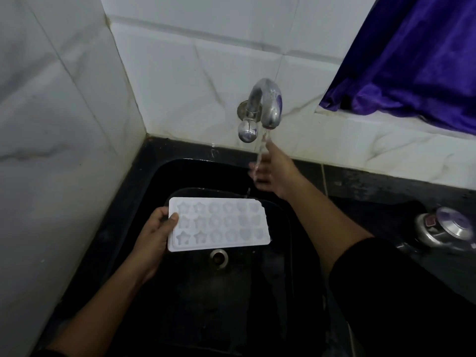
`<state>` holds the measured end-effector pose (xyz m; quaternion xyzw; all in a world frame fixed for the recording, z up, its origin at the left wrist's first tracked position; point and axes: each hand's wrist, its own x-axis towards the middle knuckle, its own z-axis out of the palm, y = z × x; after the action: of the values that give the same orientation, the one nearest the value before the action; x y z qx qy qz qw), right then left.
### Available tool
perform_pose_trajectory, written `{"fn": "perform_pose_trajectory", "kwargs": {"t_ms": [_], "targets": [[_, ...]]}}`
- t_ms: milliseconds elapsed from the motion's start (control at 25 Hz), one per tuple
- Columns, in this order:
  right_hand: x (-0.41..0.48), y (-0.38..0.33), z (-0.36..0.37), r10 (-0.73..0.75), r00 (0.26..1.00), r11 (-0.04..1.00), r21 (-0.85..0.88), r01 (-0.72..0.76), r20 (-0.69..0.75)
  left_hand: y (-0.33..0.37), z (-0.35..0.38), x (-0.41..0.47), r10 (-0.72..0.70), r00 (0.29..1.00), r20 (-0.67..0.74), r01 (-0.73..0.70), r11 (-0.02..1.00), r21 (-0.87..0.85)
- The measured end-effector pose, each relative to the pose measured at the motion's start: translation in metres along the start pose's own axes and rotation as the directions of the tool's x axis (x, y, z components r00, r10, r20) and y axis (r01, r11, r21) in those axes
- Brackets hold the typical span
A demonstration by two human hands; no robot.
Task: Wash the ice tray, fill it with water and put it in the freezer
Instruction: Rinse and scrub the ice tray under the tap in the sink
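Head view: left hand [154,231] grips white ice tray [221,225] above black sink [164,176]; right hand [273,173], fingers loose, holding nothing, under tap [268,104] stream above sink's back edge.

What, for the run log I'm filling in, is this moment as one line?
step: wash | left hand: holds tray over sink | right hand: in tap stream | tap: running

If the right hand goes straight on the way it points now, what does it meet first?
Likely the wall below the tap; the right hand is in the water stream. Depth is unclear.
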<state>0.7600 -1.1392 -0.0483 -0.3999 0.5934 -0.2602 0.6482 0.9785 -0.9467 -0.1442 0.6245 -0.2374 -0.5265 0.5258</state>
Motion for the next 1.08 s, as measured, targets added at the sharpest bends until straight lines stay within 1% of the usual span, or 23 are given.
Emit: {"fn": "perform_pose_trajectory", "kwargs": {"t_ms": [40, 80, 120, 160, 200, 240, 320, 400, 440, 520, 640, 720, 800, 880, 960, 1040, 1080], "targets": [[-0.013, 0.02, -0.009, 0.078, 0.995, 0.984, -0.154, -0.087, -0.063, 0.001, -0.002, -0.003, 0.015, 1.0, 0.016, -0.016, 1.0, 0.018], [-0.028, 0.042, -0.019, 0.153, 0.984, 0.946, -0.275, -0.173, -0.09, 0.002, -0.003, -0.006, 0.031, 0.999, 0.034, -0.032, 0.999, 0.039], [-0.042, 0.062, -0.026, 0.232, 0.97, 0.913, -0.329, -0.242, -0.072, 0.004, -0.003, -0.009, 0.05, 0.997, 0.054, -0.053, 0.997, 0.054], [-0.055, 0.078, -0.032, 0.3, 0.954, 0.906, -0.305, -0.293, -0.026, 0.005, -0.002, -0.011, 0.068, 0.995, 0.073, -0.074, 0.995, 0.07], [-0.066, 0.089, -0.035, 0.33, 0.944, 0.92, -0.228, -0.318, 0.014, 0.005, 0.0, -0.014, 0.088, 0.992, 0.088, -0.095, 0.992, 0.087], [-0.074, 0.097, -0.038, 0.313, 0.949, 0.942, -0.136, -0.306, 0.031, 0.006, 0.002, -0.017, 0.111, 0.989, 0.096, -0.121, 0.987, 0.104], [-0.084, 0.104, -0.039, 0.225, 0.974, 0.974, -0.002, -0.224, 0.007, 0.008, 0.009, -0.024, 0.149, 0.985, 0.091, -0.159, 0.98, 0.119], [-0.093, 0.106, -0.037, 0.117, 0.992, 0.987, 0.12, -0.11, -0.056, 0.012, 0.018, -0.033, 0.144, 0.987, 0.065, -0.151, 0.981, 0.125], [-0.098, 0.107, -0.035, 0.055, 0.994, 0.988, 0.148, -0.041, -0.089, 0.014, 0.024, -0.038, 0.143, 0.988, 0.055, -0.15, 0.979, 0.136], [-0.107, 0.106, -0.031, -0.099, 0.984, 0.988, 0.106, 0.116, -0.149, 0.018, 0.033, -0.047, 0.176, 0.984, 0.032, -0.179, 0.974, 0.139], [-0.123, 0.096, -0.026, -0.337, 0.915, 0.938, 0.009, 0.348, -0.221, 0.033, 0.043, -0.058, 0.207, 0.978, 0.002, -0.207, 0.978, 0.021], [-0.136, 0.082, -0.024, -0.437, 0.86, 0.895, -0.034, 0.444, -0.263, 0.052, 0.051, -0.068, 0.182, 0.983, 0.004, -0.182, 0.982, -0.046], [-0.152, 0.061, -0.022, -0.524, 0.804, 0.845, -0.054, 0.532, -0.282, 0.075, 0.057, -0.076, 0.207, 0.978, 0.004, -0.206, 0.973, -0.1], [-0.17, 0.037, -0.023, -0.589, 0.765, 0.802, -0.07, 0.594, -0.26, 0.102, 0.06, -0.087, 0.271, 0.963, -0.013, -0.269, 0.949, -0.162], [-0.187, 0.018, -0.024, -0.645, 0.723, 0.758, -0.082, 0.647, -0.248, 0.123, 0.061, -0.094, 0.353, 0.934, -0.056, -0.356, 0.902, -0.244], [-0.199, 0.015, -0.024, -0.718, 0.643, 0.683, -0.091, 0.724, -0.267, 0.127, 0.06, -0.096, 0.454, 0.885, -0.104, -0.461, 0.822, -0.336], [-0.197, 0.024, -0.023, -0.74, 0.612, 0.655, -0.092, 0.75, -0.279, 0.121, 0.061, -0.097, 0.499, 0.857, -0.129, -0.51, 0.786, -0.349]]}}
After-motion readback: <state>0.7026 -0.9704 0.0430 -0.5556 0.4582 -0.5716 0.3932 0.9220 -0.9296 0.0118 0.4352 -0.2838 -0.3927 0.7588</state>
